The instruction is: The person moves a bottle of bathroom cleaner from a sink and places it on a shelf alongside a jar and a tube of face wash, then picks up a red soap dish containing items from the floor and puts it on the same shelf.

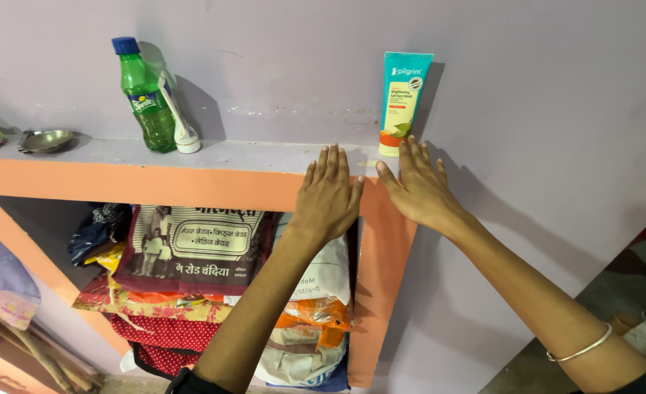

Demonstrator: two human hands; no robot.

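Note:
My left hand [328, 193] lies flat, fingers apart, on the orange front edge of a wall shelf [155, 179], its fingertips on the grey shelf top. My right hand [418, 188] rests open on the shelf's right corner and the lilac wall, holding nothing. Just above it a teal and cream tube [403, 102] stands upright against the wall, close to my right fingertips but apart from them. A thin metal bangle [582, 350] circles my right wrist.
A green plastic bottle [146, 95] with a blue cap stands on the shelf's left, a white tube [181, 120] leaning beside it. A small steel bowl [45, 140] sits further left. The niche below holds stacked cloth bags and folded fabrics [191, 255].

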